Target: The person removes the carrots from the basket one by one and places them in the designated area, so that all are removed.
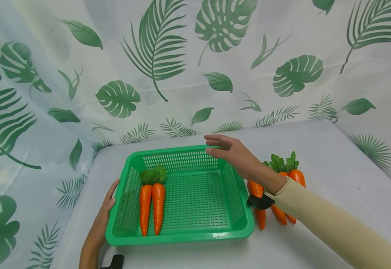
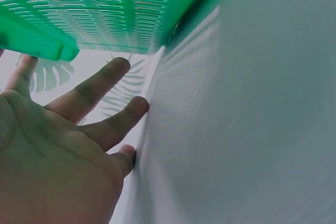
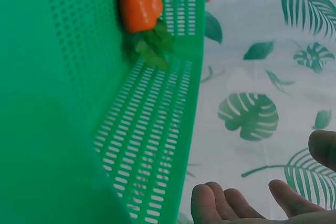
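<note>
A green plastic basket [image 1: 195, 201] with slotted walls stands on the white surface. Two orange carrots [image 1: 158, 207] with green leafy tops lie side by side in its left part. Against the basket's left outer side rests my left hand [image 1: 98, 220]; the left wrist view shows its fingers [image 2: 113, 124] spread and nearly straight, beside the slotted wall. My right hand [image 1: 230, 151] hovers over the back right corner of the basket, fingers loosely bent, with nothing in it. Right of the basket lie three more carrots [image 1: 297, 177], partly hidden by my right forearm.
The white table [image 1: 336, 179] extends to the right past the loose carrots. A white curtain with green leaf prints [image 1: 182, 86] hangs behind the table and along its sides. Dark bands [image 1: 260, 201] sit at both wrists.
</note>
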Demonstrator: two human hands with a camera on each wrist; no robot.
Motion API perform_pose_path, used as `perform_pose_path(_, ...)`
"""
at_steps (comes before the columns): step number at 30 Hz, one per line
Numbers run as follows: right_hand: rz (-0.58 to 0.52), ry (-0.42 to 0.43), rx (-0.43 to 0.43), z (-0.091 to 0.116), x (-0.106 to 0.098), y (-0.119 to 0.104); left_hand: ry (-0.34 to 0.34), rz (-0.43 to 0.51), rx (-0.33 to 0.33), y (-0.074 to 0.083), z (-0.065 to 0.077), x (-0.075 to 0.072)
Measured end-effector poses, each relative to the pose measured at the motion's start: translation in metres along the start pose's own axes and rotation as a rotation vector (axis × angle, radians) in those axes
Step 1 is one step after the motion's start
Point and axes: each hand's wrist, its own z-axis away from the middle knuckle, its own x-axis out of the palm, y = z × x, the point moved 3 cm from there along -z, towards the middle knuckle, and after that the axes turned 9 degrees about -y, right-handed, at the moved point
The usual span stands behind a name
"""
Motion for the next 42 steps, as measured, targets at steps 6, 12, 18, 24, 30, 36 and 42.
perform_pose_path(6, 0.031, -0.033, -0.021, -0.005, 0.011, -0.002, 0.004, -0.009, 0.001, 0.000, 0.001, 0.000)
perform_pose_path(12, 0.028, -0.079, -0.032, -0.010, 0.023, -0.004, 0.000, -0.005, 0.007, -0.001, 0.000, 0.000)
perform_pose_path(18, 0.053, -0.096, -0.010, -0.016, 0.037, -0.002, -0.003, -0.009, 0.006, -0.001, 0.000, 0.000)
perform_pose_path(24, 0.053, -0.123, 0.013, -0.022, 0.050, -0.001, -0.002, -0.013, 0.008, -0.001, 0.002, 0.001)
perform_pose_path(30, 0.006, -0.151, 0.027, -0.027, 0.060, 0.005, 0.002, -0.033, -0.002, -0.001, 0.002, 0.000)
perform_pose_path(36, 0.018, -0.165, 0.038, -0.034, 0.071, 0.011, 0.003, -0.035, -0.004, -0.001, 0.004, 0.000)
perform_pose_path(42, 0.032, -0.190, 0.042, -0.038, 0.083, 0.013, 0.000, -0.023, -0.007, 0.000, 0.005, 0.001)
